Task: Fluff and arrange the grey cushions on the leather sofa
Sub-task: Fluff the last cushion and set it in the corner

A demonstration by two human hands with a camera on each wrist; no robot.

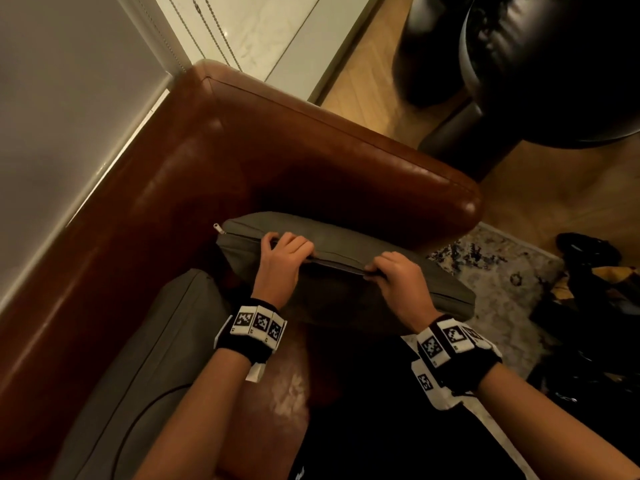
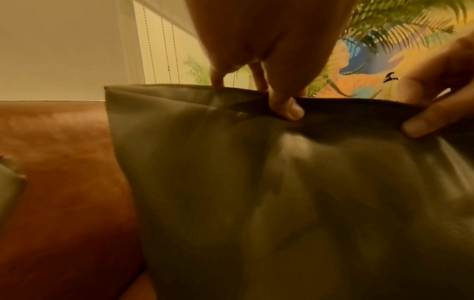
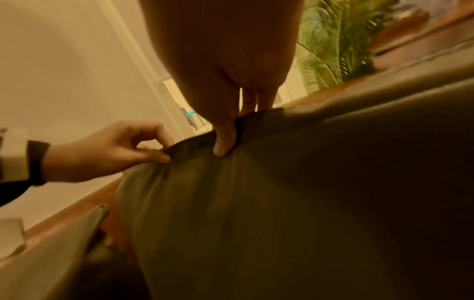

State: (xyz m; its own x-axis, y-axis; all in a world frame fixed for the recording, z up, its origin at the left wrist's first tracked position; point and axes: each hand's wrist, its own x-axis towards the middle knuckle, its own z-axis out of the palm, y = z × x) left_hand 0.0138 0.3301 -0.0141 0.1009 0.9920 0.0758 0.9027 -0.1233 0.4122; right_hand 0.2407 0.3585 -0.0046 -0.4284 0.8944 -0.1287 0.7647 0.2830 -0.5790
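Both hands pinch grey cushion seam.

Grey cushion stands on edge at frame centre, zipper seam up, in the brown leather sofa corner; second grey cushion lower left.

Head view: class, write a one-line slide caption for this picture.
Both hands, left hand and right hand, pinch the top seam of a grey cushion standing in the brown leather sofa corner.
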